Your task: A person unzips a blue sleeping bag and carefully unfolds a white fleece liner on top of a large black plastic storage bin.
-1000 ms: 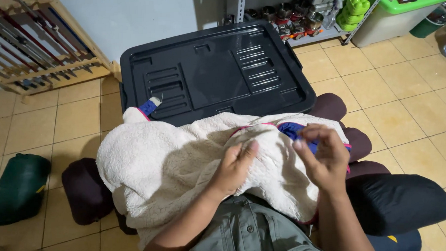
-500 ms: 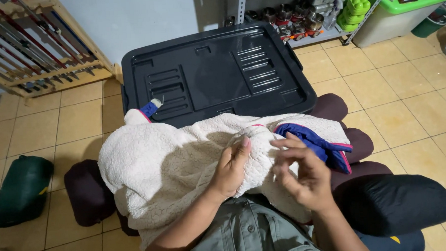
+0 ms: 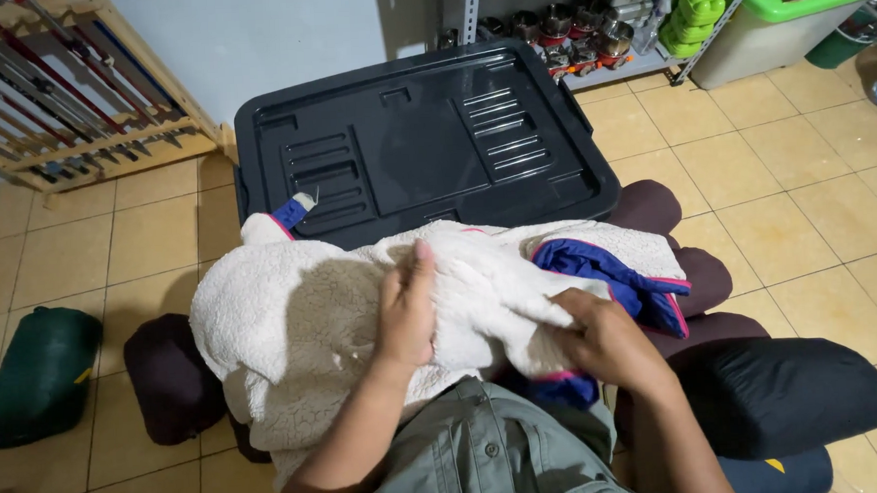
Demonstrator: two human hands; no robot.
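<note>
As the person bends over their lap in the head view, a cream fleece jacket (image 3: 304, 331) lies spread across the knees, its long axis running from about nine o'clock to three o'clock across the picture. The left hand (image 3: 407, 312) rests flat on the middle of it, fingers (image 3: 422, 267) stretched out and pointing to twelve o'clock, pressing the pile down rather than gripping anything. The right hand (image 3: 605, 343) sits at about four o'clock from the left one, its fingers curled and clenched on a fold of the fleece just where the cream side turns over. Directly beyond that fold, at roughly one o'clock from the right hand, the blue lining (image 3: 607, 279) with its pink edging shows, so the turned-back end of the garment is plainly nearer the right hand than the left. A blue-trimmed cuff (image 3: 289, 212) pokes up at eleven o'clock from the left hand, touching the edge of a black plastic bin lid (image 3: 424, 134) that lies on the tiled floor (image 3: 751, 184) at twelve o'clock.

Around the person lie dark stuffed bags: a maroon one (image 3: 168, 377) at nine o'clock, a green one (image 3: 35, 373) farther out the same way, and a black one (image 3: 790, 394) at four o'clock. A wooden rack (image 3: 68, 105) stands at ten o'clock.
</note>
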